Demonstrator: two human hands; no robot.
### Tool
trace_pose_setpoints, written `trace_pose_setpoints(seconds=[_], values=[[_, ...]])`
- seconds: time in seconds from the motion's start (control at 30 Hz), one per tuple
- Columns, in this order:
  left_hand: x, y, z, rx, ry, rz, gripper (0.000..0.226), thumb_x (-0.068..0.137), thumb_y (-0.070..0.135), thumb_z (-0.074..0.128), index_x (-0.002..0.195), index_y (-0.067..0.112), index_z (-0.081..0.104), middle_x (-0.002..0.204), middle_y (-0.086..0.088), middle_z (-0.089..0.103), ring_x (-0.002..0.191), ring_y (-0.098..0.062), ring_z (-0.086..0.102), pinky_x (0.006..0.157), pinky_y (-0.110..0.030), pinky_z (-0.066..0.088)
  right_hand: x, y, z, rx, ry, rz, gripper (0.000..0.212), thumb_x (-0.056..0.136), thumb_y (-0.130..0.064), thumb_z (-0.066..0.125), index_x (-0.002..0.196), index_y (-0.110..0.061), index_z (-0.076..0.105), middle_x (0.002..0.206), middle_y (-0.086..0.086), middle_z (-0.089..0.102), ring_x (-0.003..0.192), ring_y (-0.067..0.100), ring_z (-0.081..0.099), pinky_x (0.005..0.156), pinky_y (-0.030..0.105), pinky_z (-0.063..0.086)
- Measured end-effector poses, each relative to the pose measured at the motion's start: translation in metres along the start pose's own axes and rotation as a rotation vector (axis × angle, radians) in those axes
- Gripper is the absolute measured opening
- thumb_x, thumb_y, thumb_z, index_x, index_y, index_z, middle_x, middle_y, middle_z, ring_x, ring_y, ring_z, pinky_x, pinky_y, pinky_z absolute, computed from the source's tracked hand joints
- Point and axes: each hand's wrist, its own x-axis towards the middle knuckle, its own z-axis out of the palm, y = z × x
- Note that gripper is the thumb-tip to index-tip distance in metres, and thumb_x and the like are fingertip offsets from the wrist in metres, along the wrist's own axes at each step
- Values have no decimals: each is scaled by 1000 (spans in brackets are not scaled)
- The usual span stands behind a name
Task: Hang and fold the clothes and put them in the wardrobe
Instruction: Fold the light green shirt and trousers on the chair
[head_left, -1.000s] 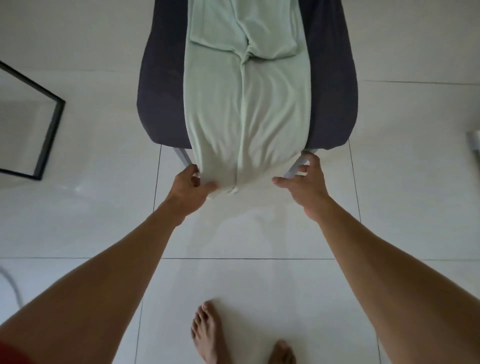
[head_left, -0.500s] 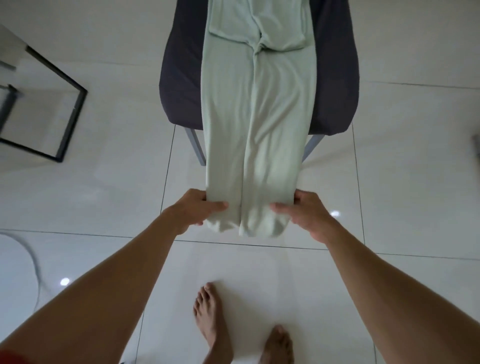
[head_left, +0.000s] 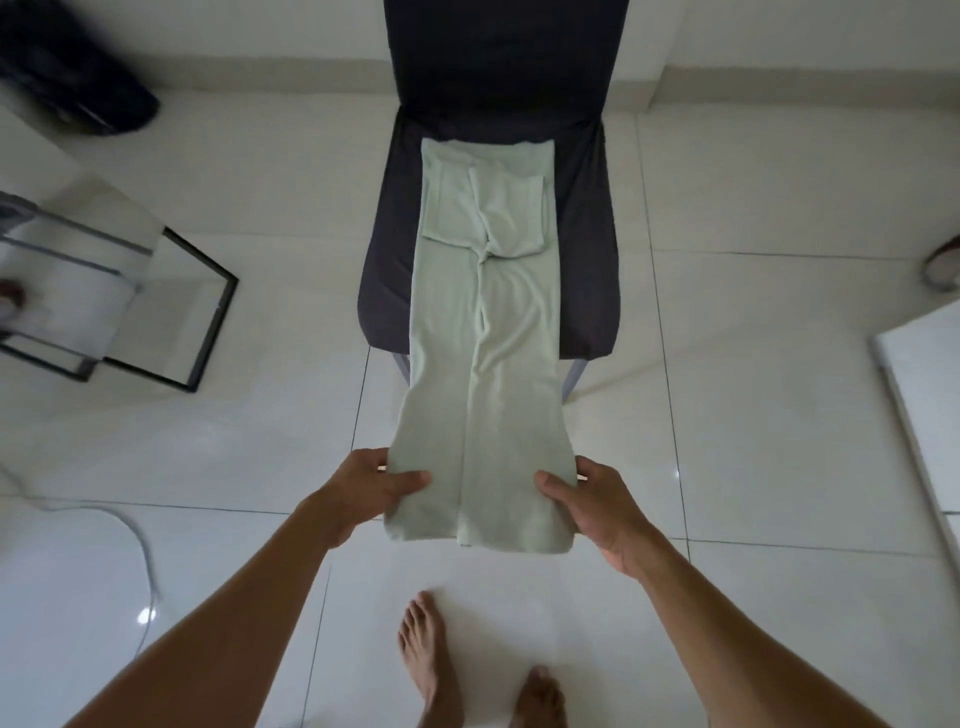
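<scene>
From the head camera, looking down, a pair of light green pants (head_left: 485, 332) lies flat and long on the seat of a dark chair (head_left: 587, 234). The top of the pants is up at 12 o'clock on the seat, near the chair back, and the two legs run down toward 6 o'clock, past the front edge of the seat and out over the white tile floor (head_left: 779, 415). The left hand (head_left: 371, 488) grips the end of the left pant leg, with the thumb on top of the cloth and the fingers curled under it. The right hand (head_left: 592, 499) grips the end of the right pant leg the same way, thumb on top and fingers tucked below. Both hands hold the leg ends up off the floor. Two bare feet (head_left: 431, 660) stand on the tiles at 6 o'clock. At 9 o'clock there is a black metal frame (head_left: 208, 332) with a shiny pane. A thin white cord (head_left: 143, 551) curves on the floor at 8 o'clock. A white flat thing (head_left: 924, 415) sits at 3 o'clock.
</scene>
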Motion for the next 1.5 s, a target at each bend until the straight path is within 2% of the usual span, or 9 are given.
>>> trace_pose_setpoints(seconds=[0.1, 0.23, 0.4, 0.73, 1.0, 1.13, 1.3, 1.4, 1.5], values=[[-25, 42, 3, -32, 144, -39, 36, 81, 23, 81, 110, 8, 66, 100, -9, 75, 89, -27, 73, 74, -38, 60, -21, -41, -4, 66, 12, -11, 29, 88, -24, 75, 113, -15, 63, 95, 3, 78, 90, 25, 75, 82, 56, 59], [-43, 99, 5, -171, 172, -51, 50, 84, 16, 78, 121, 21, 45, 110, -14, 64, 72, -27, 66, 56, -34, 58, -35, -95, -6, 225, 24, -59, 43, 87, -13, 75, 120, -27, 52, 98, 6, 77, 88, 25, 75, 62, 40, 60], [-36, 165, 0, -270, 220, -62, 8, 87, 5, 72, 89, 7, 65, 66, -8, 55, 49, -14, 45, 41, -19, 43, -23, -162, -10, 322, 91, -39, 19, 91, -3, 69, 109, -7, 65, 99, 15, 68, 78, 24, 67, 56, 30, 56], [71, 283, -39, -467, 222, -100, 22, 75, -2, 81, 93, -6, 70, 84, -16, 63, 63, -18, 56, 41, -19, 49, 80, -286, -11, 431, 157, 63, 3, 90, 5, 66, 91, 7, 69, 83, 18, 67, 74, 22, 63, 67, 29, 56], [189, 382, -63, -428, 214, -176, 12, 82, -2, 75, 77, 0, 65, 67, -10, 58, 52, -13, 50, 39, -17, 48, 205, -378, -15, 475, 196, 200, 7, 91, 5, 65, 89, 11, 66, 82, 18, 62, 68, 18, 61, 66, 25, 56], [255, 411, -72, -434, 187, -183, 22, 78, 17, 84, 88, 4, 68, 75, -7, 60, 58, -12, 52, 43, -19, 50, 275, -403, -16, 444, 240, 239, 10, 93, -3, 65, 92, 6, 64, 81, 16, 61, 64, 18, 61, 57, 25, 57], [315, 384, -70, 42, 74, -165, 63, 48, 29, 100, 101, 9, 73, 90, -2, 71, 69, -14, 61, 55, -25, 47, 329, -390, -20, 94, 131, 350, 44, 79, -48, 80, 103, -17, 61, 83, 8, 55, 68, 18, 56, 52, 26, 50], [330, 371, -70, 305, 326, -91, 54, 62, 47, 83, 107, 20, 73, 101, -5, 74, 90, -27, 71, 71, -34, 59, 342, -375, -22, -257, 220, 213, 31, 82, -45, 76, 94, -18, 66, 66, -2, 55, 52, 10, 46, 48, 24, 35], [332, 373, -71, 277, 412, 22, 44, 78, 50, 73, 106, 16, 74, 101, -6, 73, 94, -27, 69, 82, -37, 58, 347, -372, -23, -406, 374, -2, 25, 90, -42, 68, 84, -17, 68, 75, -2, 65, 70, 15, 61, 59, 27, 44]])
